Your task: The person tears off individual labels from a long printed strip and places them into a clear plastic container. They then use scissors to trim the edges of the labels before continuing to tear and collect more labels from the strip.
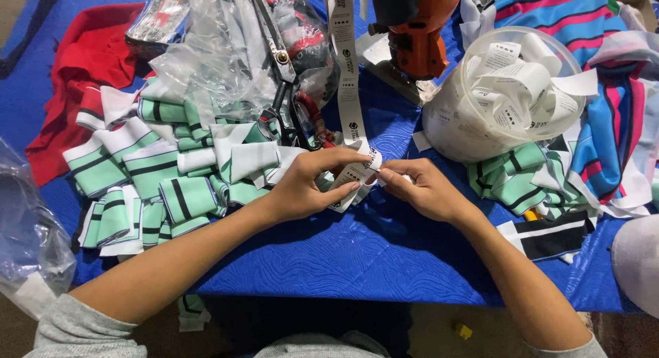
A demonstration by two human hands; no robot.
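My left hand [309,183] and my right hand [422,186] meet over the blue quilted table [343,255], both pinching the lower end of a long white printed label strip [347,76]. The strip runs up from my fingers toward the top of the view. Folded label pieces [353,176] sit between my fingertips. Large scissors [281,70] lie just beyond my left hand. A clear plastic tub [504,90] full of cut white labels stands beyond my right hand.
A heap of green, white and black striped fabric pieces [151,179] lies at the left, with clear plastic bags [206,63] and red cloth [82,70] behind. An orange machine [415,28] stands at the top centre. Striped pink and blue fabric [604,124] fills the right.
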